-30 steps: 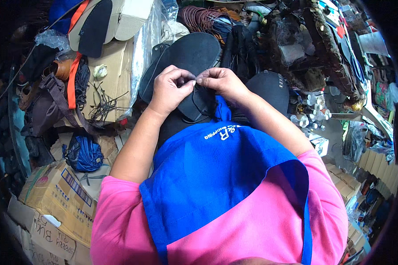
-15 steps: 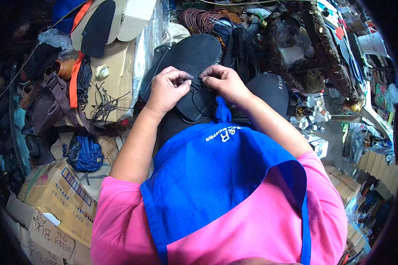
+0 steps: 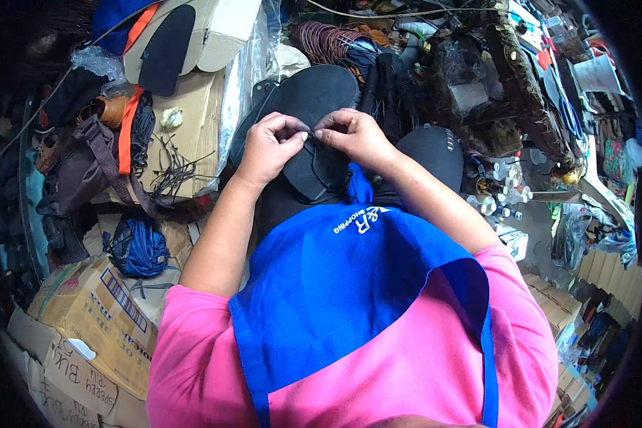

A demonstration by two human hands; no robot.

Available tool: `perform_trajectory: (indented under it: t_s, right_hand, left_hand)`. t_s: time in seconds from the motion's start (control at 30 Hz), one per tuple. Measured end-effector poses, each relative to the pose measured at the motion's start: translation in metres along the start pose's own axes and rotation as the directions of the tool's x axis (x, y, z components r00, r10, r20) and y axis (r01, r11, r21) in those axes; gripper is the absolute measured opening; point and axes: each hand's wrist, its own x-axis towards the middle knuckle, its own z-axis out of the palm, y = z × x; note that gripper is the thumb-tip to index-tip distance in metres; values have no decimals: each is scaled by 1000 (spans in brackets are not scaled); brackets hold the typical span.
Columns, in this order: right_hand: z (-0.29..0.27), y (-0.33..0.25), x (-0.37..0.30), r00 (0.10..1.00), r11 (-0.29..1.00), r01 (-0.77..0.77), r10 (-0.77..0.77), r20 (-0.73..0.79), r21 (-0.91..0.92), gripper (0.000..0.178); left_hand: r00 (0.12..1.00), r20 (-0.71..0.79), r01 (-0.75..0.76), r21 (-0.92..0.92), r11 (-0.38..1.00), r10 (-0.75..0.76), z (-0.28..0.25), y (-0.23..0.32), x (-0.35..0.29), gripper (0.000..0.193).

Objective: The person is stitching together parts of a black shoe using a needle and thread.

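Note:
Above my lap lies a black, sole-shaped sheet (image 3: 319, 89), its rounded far end showing beyond my hands and its near end below them. My left hand (image 3: 272, 146) is closed in a pinch over its left side. Facing it, my right hand (image 3: 357, 139) pinches too, the fingertips of both hands almost meeting. Between them is a thin black cord (image 3: 311, 135), whose loose part runs down over the black sheet. The exact grip of each finger on the cord is too small to make out.
A rounded black piece (image 3: 431, 153) sits right of my right forearm. Cardboard (image 3: 185, 107) with dark cord scraps (image 3: 175, 171) lies at the left, near a brown bag (image 3: 85, 160). Small bottles (image 3: 506, 189) stand at the right. A cardboard box (image 3: 96, 314) is at the lower left.
My right hand has shifted slightly left and down, bringing its fingertips closer to my left hand's. The whole view has tilted a little, so the surroundings sit slightly lower.

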Motion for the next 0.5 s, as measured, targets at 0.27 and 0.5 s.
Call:
perform_trajectory:
  t_s: [0.27,0.5]
  right_hand:
    - [1,5,4,999,998,44,-43,22,-48,18]
    - [3,4,3,994,983,102,-105,-12,-156,19]
  left_hand:
    - [999,-1,-42,21,999,42,2,2,0,9]
    - [1000,-10,-7,17,1000,7,2,2,0,8]
